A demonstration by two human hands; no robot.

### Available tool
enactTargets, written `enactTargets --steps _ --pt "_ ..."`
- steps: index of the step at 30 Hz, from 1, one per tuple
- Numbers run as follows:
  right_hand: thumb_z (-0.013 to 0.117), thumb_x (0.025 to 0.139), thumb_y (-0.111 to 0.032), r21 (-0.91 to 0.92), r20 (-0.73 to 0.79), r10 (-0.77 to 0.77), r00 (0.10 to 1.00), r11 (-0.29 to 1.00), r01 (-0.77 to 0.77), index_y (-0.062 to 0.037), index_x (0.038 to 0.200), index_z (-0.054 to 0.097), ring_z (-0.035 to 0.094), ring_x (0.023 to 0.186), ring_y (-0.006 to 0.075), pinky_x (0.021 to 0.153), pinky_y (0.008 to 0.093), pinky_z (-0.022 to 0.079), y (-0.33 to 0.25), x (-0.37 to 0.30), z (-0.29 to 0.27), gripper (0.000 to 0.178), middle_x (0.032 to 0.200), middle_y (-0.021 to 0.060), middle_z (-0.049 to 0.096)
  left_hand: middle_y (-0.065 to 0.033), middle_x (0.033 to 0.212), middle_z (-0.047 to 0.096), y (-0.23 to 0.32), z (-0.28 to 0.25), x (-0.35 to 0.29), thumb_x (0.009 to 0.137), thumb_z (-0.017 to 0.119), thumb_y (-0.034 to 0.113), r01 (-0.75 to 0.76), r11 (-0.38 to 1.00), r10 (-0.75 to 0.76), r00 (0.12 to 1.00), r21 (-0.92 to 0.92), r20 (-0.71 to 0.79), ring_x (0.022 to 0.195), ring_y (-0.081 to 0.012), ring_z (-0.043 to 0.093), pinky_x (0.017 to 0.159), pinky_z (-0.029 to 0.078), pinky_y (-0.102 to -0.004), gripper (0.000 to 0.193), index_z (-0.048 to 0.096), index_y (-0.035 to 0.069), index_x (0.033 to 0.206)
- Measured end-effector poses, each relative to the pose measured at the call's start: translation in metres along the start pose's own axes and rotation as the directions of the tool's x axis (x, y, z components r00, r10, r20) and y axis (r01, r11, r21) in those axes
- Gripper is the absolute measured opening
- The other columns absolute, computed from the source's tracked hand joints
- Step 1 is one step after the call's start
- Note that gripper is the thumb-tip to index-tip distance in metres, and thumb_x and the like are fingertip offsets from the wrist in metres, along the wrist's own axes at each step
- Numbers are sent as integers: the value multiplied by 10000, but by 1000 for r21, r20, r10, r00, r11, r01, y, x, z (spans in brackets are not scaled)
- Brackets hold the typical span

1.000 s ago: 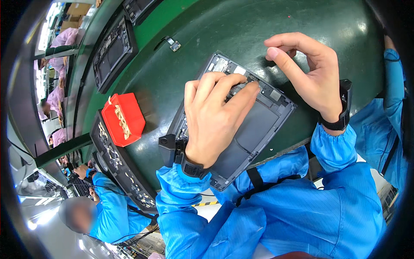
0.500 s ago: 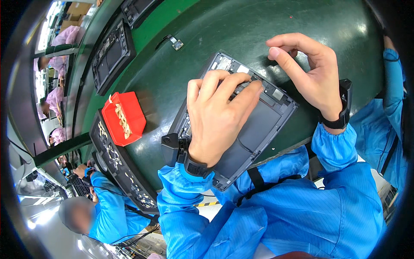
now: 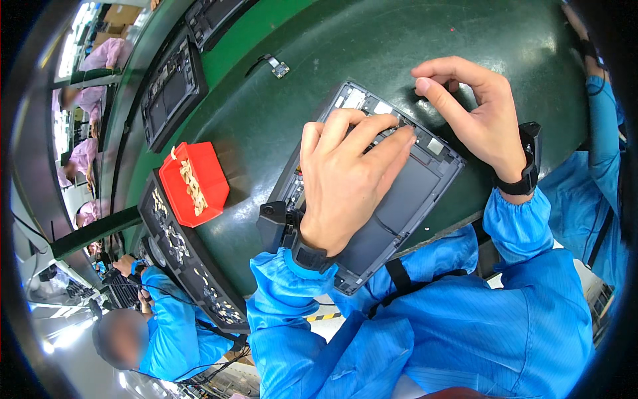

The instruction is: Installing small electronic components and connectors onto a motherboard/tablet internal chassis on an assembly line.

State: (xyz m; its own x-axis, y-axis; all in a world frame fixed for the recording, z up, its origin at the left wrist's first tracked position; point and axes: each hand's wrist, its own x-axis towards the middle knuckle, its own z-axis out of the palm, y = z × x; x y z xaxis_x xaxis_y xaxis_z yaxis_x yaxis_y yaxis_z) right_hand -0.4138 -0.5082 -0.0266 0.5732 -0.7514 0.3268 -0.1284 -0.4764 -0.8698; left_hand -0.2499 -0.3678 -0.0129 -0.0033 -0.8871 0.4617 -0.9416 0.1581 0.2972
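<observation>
An opened tablet housing [image 3: 405, 199], dark grey with its inner parts bare, lies at a slant before me. My left hand [image 3: 352, 169] rests palm down across it, fingers apart and bent. Its fingertips touch the small parts near the tablet's far edge; the thumb and whatever lies under the palm are hidden. My right hand [image 3: 475, 106] hovers just beyond the tablet's right corner. Its thumb and index finger curve toward each other with a gap, its other fingers are curled, and I see nothing between them.
A red tray [image 3: 216, 179] of small pale strips sits left, overlapping a black tray [image 3: 199, 263] of small parts. A small flex cable [image 3: 279, 68] lies beyond the tablet. More opened housings [image 3: 173, 93] stand far left. Co-workers in blue [image 3: 176, 326] sit on both sides.
The tablet and my left hand on it have shifted slightly right and nearer in view. My right hand keeps nearly the same pose. At the right, a co-worker's arm has moved.
</observation>
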Motion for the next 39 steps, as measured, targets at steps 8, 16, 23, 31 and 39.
enactTargets --steps 8,16,23,31,39 --pt "752 938 -122 -4 -1 19 1000 1000 -19 -58 1062 777 670 795 94 709 263 479 -2 4 2 141 872 25 766 82 1014 743 3 1 1 764 865 188 49 999 -48 996 13 -72 902 -155 620 733 406 -331 177 813 175 933" --pt "747 939 -119 -31 12 9 1000 999 -9 -53 1070 776 667 790 93 697 262 476 -1 1 3 150 872 24 767 82 994 736 6 7 -2 768 864 189 64 998 -65 993 -19 -94 891 -150 619 722 399 -325 165 812 180 925" --pt "746 941 -121 -37 26 -11 1000 999 12 -46 1071 775 656 779 87 695 256 470 0 2 1 153 874 18 767 36 1137 708 19 3 -1 795 850 322 119 991 -117 993 64 -27 1080 -216 588 852 383 -406 234 814 165 964" --pt "726 940 -168 -299 291 -66 954 941 156 4 1125 714 626 1041 346 914 407 498 -6 -7 3 252 1091 171 662 -271 1565 447 52 -9 -28 754 775 643 208 972 -231 933 112 277 1533 -401 311 1220 217 -632 996 561 -59 1427" --pt "637 1005 -125 -275 312 132 941 960 -44 39 1178 607 617 982 282 893 342 489 -32 -30 18 240 1092 170 632 -311 1474 532 67 4 -63 867 602 227 149 963 -174 980 227 99 1455 -435 446 1224 338 -500 651 545 -153 1393"
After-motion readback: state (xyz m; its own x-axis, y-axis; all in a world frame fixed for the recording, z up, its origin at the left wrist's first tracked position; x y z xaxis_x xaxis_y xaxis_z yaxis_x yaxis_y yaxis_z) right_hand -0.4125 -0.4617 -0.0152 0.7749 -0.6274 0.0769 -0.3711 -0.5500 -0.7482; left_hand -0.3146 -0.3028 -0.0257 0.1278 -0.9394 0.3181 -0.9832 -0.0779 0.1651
